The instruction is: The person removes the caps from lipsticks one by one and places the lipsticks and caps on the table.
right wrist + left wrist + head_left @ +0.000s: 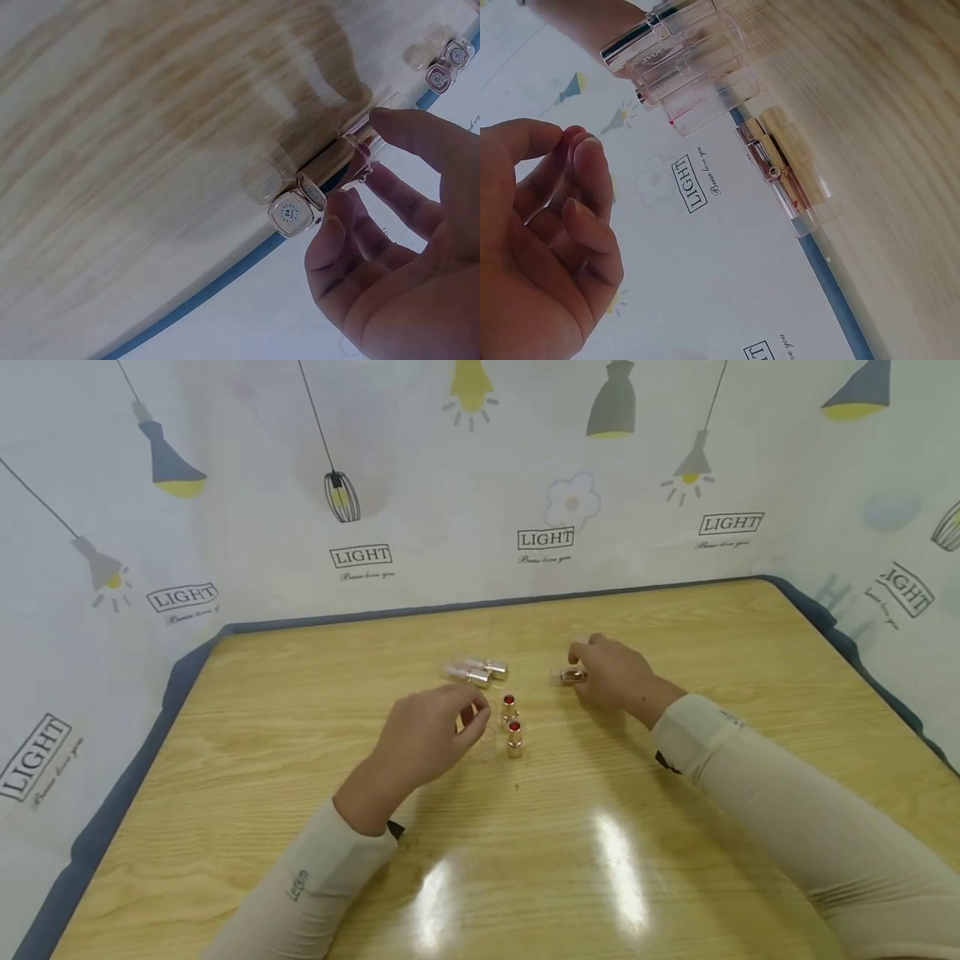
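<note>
My left hand (427, 735) hovers by two upright lipstick tubes, thumb and index tips meeting, with nothing visible between them. The nearer lipstick (514, 739) and the one behind it (509, 706) show red at the top. A clear cap (712, 101) with a pink smear stands beside them. To the right, my right hand (611, 672) has its fingers bent around a shiny lipstick (360, 157) low over the table. Close to those fingertips in the right wrist view, a lipstick end (291, 215) reads "04". Part of the gripped tube is hidden by the fingers.
Two more lipsticks (480, 672) with clear caps lie side by side beyond my left hand. The wooden table (300, 693) ends in a dark blue edge (420, 610) against the lamp-printed backdrop (450, 485). Light glares off its near part.
</note>
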Action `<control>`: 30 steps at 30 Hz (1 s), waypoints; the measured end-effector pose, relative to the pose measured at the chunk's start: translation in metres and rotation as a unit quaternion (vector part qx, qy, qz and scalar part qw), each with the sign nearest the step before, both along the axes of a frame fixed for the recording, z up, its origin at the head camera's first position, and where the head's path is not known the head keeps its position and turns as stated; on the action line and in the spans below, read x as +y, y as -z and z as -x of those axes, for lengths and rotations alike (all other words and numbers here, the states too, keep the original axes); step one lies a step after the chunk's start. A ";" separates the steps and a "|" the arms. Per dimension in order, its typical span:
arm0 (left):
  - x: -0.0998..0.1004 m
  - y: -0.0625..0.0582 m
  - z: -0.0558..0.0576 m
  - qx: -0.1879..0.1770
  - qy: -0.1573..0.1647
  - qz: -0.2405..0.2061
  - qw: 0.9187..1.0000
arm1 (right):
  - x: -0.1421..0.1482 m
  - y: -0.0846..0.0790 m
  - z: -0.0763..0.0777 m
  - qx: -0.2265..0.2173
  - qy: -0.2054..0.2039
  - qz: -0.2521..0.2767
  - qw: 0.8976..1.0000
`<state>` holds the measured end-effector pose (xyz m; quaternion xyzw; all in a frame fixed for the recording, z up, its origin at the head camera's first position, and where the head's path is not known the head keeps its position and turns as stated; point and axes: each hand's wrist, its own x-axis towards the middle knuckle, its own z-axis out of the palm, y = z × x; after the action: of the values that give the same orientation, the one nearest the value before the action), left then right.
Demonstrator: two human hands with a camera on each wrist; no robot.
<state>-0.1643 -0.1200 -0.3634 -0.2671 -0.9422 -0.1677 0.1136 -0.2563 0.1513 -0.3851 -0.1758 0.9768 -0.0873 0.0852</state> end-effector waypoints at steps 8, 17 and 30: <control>0.003 -0.003 0.000 0.005 -0.016 0.009 1.000 | 0.007 0.002 0.004 0.000 -0.005 -0.003 1.000; 0.004 -0.011 -0.002 0.049 -0.036 0.008 0.998 | 0.011 -0.008 0.004 -0.021 0.016 0.055 0.998; 0.005 -0.008 -0.016 0.072 -0.022 0.005 0.997 | -0.003 -0.025 -0.071 0.079 -0.036 0.168 0.982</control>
<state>-0.1483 -0.1152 -0.3556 -0.2585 -0.9380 -0.1405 0.1832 -0.1857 0.1482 -0.3602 -0.2292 0.9449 -0.2328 -0.0201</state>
